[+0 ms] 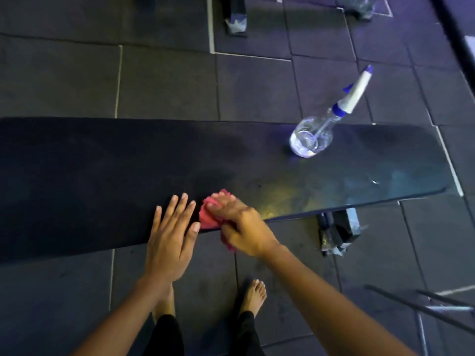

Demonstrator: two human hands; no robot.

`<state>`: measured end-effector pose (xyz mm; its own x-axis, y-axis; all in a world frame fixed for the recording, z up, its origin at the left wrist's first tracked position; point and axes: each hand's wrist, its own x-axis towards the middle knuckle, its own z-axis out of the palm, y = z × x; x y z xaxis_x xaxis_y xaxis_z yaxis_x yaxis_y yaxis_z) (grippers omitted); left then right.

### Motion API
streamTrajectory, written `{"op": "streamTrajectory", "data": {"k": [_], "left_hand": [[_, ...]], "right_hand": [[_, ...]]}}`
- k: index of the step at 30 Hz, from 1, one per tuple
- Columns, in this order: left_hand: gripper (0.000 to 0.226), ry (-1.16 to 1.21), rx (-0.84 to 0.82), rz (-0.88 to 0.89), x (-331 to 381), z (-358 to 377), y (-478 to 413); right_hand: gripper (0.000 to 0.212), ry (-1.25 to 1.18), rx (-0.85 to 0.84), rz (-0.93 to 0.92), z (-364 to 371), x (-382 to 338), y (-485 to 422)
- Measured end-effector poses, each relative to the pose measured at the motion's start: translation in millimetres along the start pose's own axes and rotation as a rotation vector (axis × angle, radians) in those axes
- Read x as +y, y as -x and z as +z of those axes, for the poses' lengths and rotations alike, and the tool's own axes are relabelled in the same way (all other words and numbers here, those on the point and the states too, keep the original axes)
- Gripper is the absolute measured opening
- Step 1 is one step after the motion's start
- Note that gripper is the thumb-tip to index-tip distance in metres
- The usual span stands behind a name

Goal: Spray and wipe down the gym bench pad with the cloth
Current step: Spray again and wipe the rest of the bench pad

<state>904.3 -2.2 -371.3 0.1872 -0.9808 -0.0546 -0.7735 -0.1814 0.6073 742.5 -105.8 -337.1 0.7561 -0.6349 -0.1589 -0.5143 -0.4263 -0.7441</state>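
Note:
The long black bench pad (102, 176) runs across the view from left to right. A red cloth (208, 219) lies bunched on the pad's near edge, and my right hand (241, 224) presses down on it with the fingers closed over it. Just left of the cloth, my left hand (171, 237) rests flat on the pad, fingers spread and holding nothing. A clear spray bottle (318, 132) with a white and blue trigger head stands on the pad toward the right end, well away from both hands.
Dark rubber floor tiles surround the bench. The bench's foot (336, 232) sticks out under the right end. Metal bars (421, 307) lie on the floor at the lower right. Other equipment feet (236, 21) stand at the top. My bare feet (253, 296) are below the pad.

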Motion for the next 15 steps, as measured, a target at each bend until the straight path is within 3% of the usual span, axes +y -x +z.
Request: {"op": "streamTrajectory", "data": {"k": [4,15], "left_hand": [[0.060,-0.026,-0.028,0.072,35.6,23.2,-31.0],[0.063,-0.096,-0.086,0.114,106.9,76.3,-54.4]], "right_hand": [[0.065,0.020,0.228,0.197,-50.6,44.2,12.9],[0.061,-0.002,0.033,0.074,-58.0,88.9,81.8]]}}
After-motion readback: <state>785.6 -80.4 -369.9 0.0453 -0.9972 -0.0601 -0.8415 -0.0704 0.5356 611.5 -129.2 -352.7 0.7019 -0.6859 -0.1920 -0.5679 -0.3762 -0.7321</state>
